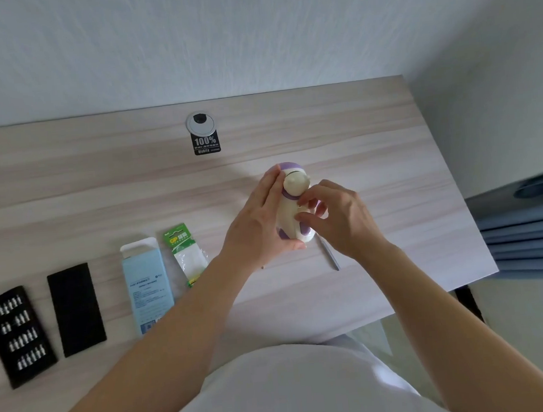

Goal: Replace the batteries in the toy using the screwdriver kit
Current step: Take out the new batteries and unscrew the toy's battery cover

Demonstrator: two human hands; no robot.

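Plainly the pale wooden desk (pixel 100 193) is the biggest thing, and the toy (pixel 289 211) is held over it, right of centre. The cream-and-purple figure looks like hard, smooth plastic: light, stiff and probably a little slippery. A wrap round the fat body should suit it better than the narrow neck. The left hand (pixel 258 226) grips its side, thumb under the base. The right hand (pixel 342 219) has bent fingertips pinching at the belly. A thin screwdriver (pixel 330 255) lies on the desk beneath.

Home or office desk.
Pale wood-grain desk (pixel 66 176) with round silver cable grommet (pixel 201 123), white textured wall (pixel 218 41) behind, blue pleated curtain (pixel 533 243) right.
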